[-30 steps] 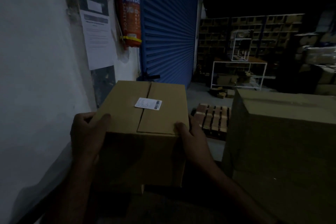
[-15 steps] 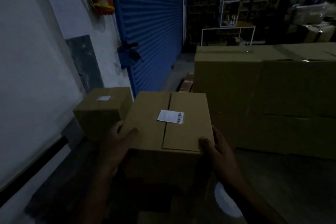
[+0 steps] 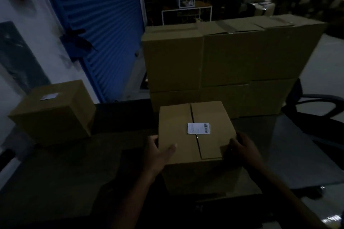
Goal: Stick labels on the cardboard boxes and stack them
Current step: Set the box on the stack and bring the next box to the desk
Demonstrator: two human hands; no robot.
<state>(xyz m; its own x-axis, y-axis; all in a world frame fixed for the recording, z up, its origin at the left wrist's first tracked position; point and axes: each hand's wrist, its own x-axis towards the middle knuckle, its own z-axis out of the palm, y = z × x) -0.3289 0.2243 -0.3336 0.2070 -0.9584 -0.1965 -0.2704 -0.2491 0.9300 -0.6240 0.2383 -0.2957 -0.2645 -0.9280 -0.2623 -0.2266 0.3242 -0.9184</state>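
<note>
A brown cardboard box (image 3: 178, 132) with a white barcode label (image 3: 198, 128) on its top flaps is in front of me, low in the dim view. My left hand (image 3: 158, 152) grips its left near corner, thumb on top. My right hand (image 3: 242, 148) grips its right near edge. A second labelled cardboard box (image 3: 54, 111) stands on the dark surface at the left, near the wall, apart from the held one. Whether the held box rests on the surface is hidden.
A wall of larger stacked cartons (image 3: 223, 65) rises just behind the held box. A blue roller shutter (image 3: 100, 20) and white wall are at the left. An office chair (image 3: 312, 109) is at the right. Dim shelving fills the background.
The box in my hands has come down and to the right, toward the big cartons. My view has tilted down; the second labelled box now lies further left.
</note>
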